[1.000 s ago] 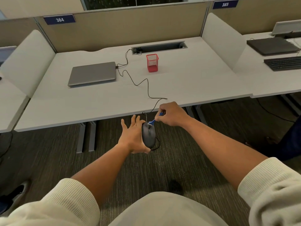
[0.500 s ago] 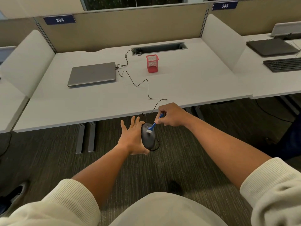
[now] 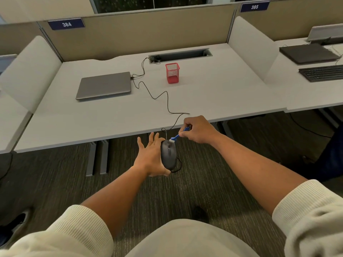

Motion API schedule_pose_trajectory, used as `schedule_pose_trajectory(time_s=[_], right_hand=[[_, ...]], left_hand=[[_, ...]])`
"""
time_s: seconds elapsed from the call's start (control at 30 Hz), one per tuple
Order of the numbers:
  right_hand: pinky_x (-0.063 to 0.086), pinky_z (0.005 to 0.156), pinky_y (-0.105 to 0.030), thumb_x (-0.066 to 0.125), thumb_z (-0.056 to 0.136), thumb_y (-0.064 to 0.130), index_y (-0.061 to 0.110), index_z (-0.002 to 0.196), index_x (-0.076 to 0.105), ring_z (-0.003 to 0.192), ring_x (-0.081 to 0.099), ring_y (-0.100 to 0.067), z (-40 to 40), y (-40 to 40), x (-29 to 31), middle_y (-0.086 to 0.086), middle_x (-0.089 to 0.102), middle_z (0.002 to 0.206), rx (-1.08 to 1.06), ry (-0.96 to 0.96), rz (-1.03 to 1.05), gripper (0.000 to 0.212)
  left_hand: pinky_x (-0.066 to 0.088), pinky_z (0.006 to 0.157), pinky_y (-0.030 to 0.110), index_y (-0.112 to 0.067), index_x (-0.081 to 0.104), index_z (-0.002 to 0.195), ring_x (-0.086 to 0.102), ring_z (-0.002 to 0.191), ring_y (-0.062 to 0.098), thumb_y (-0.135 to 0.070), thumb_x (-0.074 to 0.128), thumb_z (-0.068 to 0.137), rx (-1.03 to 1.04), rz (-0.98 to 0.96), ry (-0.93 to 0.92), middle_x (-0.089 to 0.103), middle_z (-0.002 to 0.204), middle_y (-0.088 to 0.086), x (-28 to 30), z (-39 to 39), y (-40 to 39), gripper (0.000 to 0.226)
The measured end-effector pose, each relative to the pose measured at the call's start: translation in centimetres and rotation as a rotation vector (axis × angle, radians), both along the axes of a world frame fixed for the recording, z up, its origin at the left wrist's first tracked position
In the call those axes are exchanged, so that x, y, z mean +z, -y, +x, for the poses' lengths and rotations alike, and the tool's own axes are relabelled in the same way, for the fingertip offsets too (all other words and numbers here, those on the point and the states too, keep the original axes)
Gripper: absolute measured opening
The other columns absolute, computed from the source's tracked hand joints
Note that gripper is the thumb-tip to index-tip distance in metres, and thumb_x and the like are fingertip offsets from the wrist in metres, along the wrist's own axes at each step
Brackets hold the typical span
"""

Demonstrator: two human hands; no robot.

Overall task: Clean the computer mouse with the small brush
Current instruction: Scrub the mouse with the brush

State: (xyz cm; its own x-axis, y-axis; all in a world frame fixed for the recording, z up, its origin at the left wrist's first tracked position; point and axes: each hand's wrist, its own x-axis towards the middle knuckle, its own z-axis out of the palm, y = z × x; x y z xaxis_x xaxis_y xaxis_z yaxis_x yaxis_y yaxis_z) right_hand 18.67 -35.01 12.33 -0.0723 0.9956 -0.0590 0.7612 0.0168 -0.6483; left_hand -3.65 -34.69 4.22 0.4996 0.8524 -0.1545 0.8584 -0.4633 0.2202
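Head view: the left hand (image 3: 150,158) cradles the computer mouse (image 3: 168,154) below the tabletop (image 3: 204,101) edge, fingers spread. The right hand (image 3: 198,129), fingers pinching the small brush (image 3: 176,137), has swept its bristles back up to the mouse's front, so brushing continues.

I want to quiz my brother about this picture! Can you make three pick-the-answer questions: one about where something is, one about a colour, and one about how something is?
1. Where is the mouse?
A. on the desk
B. in the left hand
C. on the floor

2. What colour is the mesh cup?
A. red
B. green
C. yellow

3. How is the laptop?
A. open
B. closed
C. upside down on the floor

Answers: 1 B, the hand cradles it off the desk; 2 A, its mesh is red; 3 B, its lid lies flat.
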Motion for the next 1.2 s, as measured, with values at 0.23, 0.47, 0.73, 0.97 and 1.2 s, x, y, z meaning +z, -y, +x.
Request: schedule_pose_trajectory(time_s=[0.23,0.47,0.73,0.97,1.2], right_hand=[[0.057,0.065,-0.028,0.078,0.081,0.019,0.017,0.077,0.066,0.061,0.067,-0.009,0.8,0.3,0.2,-0.002,0.076,0.088,0.150,-0.133,-0.205,0.013],[0.056,0.064,-0.025,0.077,0.083,0.020,0.008,0.085,0.066,0.064,0.068,-0.008,1.0,-0.3,0.0,0.007,0.074,0.081,0.045,-0.107,-0.127,0.016],[0.055,0.068,-0.032,0.077,0.083,0.022,0.011,0.085,0.067,0.074,0.067,-0.015,0.8,-0.9,-0.3,0.001,0.069,0.088,-0.098,-0.104,-0.007,0.015],[0.056,0.070,-0.038,0.076,0.082,0.023,0.013,0.084,0.064,0.078,0.068,-0.021,1.3,-0.9,-0.5,-0.004,0.069,0.088,-0.064,0.049,-0.061,0.016],[0.056,0.067,-0.033,0.077,0.084,0.021,0.018,0.079,0.062,0.073,0.067,-0.019,1.0,-0.8,-0.1,-0.001,0.069,0.087,-0.075,-0.047,-0.052,0.016]], left_hand=[[-0.020,0.113,0.063,-0.024,0.015,0.153,-0.011,0.152,0.024,-0.071,0.082,0.049,0.010,-0.009,0.024,0.007,0.167,0.009,0.2,-0.1,-0.1,0.132],[-0.016,0.115,0.065,-0.024,0.015,0.153,-0.011,0.152,0.024,-0.069,0.083,0.050,-0.012,0.000,0.024,0.007,0.167,0.008,0.8,0.2,-0.2,0.131],[-0.015,0.115,0.064,-0.022,0.013,0.153,-0.017,0.151,0.022,-0.066,0.084,0.053,-0.073,0.052,0.007,0.001,0.167,0.008,1.3,0.3,-0.1,0.130],[-0.016,0.114,0.065,-0.023,0.011,0.153,-0.023,0.149,0.024,-0.067,0.083,0.056,-0.103,0.083,-0.037,-0.004,0.167,0.008,1.4,0.3,-0.2,0.129],[-0.015,0.115,0.065,-0.022,0.011,0.154,-0.024,0.148,0.022,-0.065,0.082,0.058,-0.106,0.096,-0.066,-0.006,0.167,0.008,1.4,0.1,-0.3,0.127]])
